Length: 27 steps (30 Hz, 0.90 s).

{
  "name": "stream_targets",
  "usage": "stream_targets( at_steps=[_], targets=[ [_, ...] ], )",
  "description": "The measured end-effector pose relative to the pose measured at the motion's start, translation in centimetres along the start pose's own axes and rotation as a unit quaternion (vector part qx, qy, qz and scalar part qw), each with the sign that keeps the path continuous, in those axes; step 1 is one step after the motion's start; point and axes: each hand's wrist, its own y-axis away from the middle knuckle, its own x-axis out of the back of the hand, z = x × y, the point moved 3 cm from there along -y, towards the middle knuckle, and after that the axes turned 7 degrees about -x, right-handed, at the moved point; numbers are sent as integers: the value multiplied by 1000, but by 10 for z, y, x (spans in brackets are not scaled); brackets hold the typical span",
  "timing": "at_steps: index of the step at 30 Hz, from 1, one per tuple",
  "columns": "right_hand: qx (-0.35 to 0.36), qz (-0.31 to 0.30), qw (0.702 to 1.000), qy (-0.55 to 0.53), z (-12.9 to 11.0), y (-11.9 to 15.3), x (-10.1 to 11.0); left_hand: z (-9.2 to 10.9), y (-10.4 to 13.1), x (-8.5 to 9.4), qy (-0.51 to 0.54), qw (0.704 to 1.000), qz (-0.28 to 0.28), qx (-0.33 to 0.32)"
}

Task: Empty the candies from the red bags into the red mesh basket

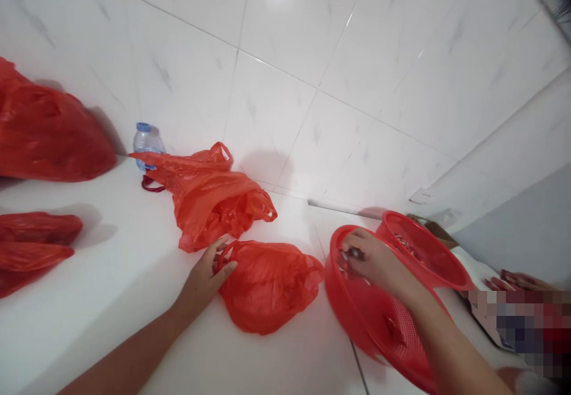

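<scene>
My left hand [212, 271] grips the left edge of a red plastic bag [272, 288] on the white surface, its thumb on top and its fingers at the rim. My right hand [368, 255] reaches inside a red perforated plastic basket [341, 312], to the right of the bag. Its fingers are pinched together near the basket's far wall, around small dark and pale bits that are too small to name. Just behind the held bag lies a crumpled red plastic bag [214, 198] with loop handles.
A second red basket [423, 249] with small pieces stands behind the first. A clear bottle with a blue cap [145, 142] is near the tiled wall. On the left are a full red bag [53, 133] and a smaller red bag [35, 246]. Another person's hand [526, 281] shows far right.
</scene>
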Motion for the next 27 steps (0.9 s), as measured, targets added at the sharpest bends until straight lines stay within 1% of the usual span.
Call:
stream_targets(
  at_steps=[2,3,4,6,8,10,11,12,13,15,17,18,20,21,22,23,25,27],
  targets=[
    [61,-47,997,26,-36,-7,-16,0,0,0,-1,1000,-4,5],
    [98,-51,992,54,-52,-10,-27,-1,-1,0,-2,1000,-7,6],
    [141,-60,985,80,-66,-14,-40,-2,-1,-1,-2,1000,-11,7],
    [190,-75,971,120,-85,-22,-69,-4,-2,-1,-3,1000,-16,10],
    [225,-89,961,135,-94,-28,-95,-7,-3,-1,-7,1000,-16,13],
    [248,-98,953,145,-96,-30,-109,-8,-4,-1,-10,1000,-16,12],
    [250,-97,952,145,-95,-29,-109,-8,-4,-1,-11,1000,-16,9],
    [244,-92,955,140,-93,-27,-104,-8,-5,-1,-13,1000,-17,5],
    [230,-80,962,126,-89,-25,-95,-8,-5,-1,-16,1000,-17,0],
    [171,-32,981,84,-74,-20,-66,-6,-5,-1,-23,1000,-17,-10],
    [88,28,994,52,-48,-14,-31,-5,-5,-2,-30,999,-17,-16],
    [46,44,996,61,-31,-11,-16,-5,-6,-2,-31,999,-17,-17],
    [-38,48,990,127,8,-3,6,-4,-6,-2,-30,999,-17,-14],
    [-95,35,980,174,29,2,13,-4,-6,-2,-29,999,-17,-12],
    [-158,8,962,221,51,7,16,-4,-6,-2,-29,999,-16,-9],
    [-210,-31,942,259,72,14,16,-4,-6,-2,-30,999,-16,-7],
    [-274,-77,915,287,105,27,10,-3,-6,-2,-35,999,-17,-3],
    [-309,-93,901,290,128,38,1,-3,-6,-1,-41,999,-18,0]
  ],
)
